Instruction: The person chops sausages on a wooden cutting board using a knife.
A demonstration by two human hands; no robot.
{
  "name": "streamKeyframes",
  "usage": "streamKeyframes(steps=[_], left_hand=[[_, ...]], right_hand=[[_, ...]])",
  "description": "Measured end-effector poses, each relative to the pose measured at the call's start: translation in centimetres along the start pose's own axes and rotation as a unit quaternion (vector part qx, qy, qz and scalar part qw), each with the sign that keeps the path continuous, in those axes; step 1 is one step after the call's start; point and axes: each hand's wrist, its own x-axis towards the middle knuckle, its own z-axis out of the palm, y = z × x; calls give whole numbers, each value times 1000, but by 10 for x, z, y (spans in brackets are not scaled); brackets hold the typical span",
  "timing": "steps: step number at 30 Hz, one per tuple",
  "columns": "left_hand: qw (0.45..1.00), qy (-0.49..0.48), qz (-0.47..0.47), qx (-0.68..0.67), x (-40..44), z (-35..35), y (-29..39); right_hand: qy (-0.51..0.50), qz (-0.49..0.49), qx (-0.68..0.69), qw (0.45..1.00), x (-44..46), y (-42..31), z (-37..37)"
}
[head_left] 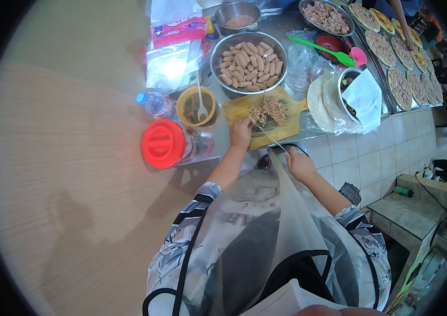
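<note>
On a yellow cutting board (236,110) lies a heap of chopped, brownish sausage-like pieces (270,109). My right hand (301,164) is closed at the board's near edge around the handle end of a knife (272,139), seen nearly edge-on as a thin line. The knife slants up and left over the board toward the heap. At its far end, my left hand (241,132) has its fingers pressed together on the blade, beside the chopped pieces. Just behind the board stands a steel bowl (212,67) full of short sausage pieces (252,63).
Left of the board are a yellow bowl (180,108) with a white spoon, a red-lidded jar (163,143) and a plastic bottle (157,104). A green spatula (321,48) and a pot (343,87) stand right. Another person's hand (408,42) reaches over several topped flatbreads (380,47).
</note>
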Motion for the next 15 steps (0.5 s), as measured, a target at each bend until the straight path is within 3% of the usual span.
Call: streamKeyframes(steps=[8, 15], left_hand=[[1000, 1, 9, -6, -2, 3, -1], [997, 31, 1, -66, -5, -1, 1]], right_hand=[[10, -29, 22, 999, 44, -5, 25], [-23, 18, 15, 999, 10, 11, 17]])
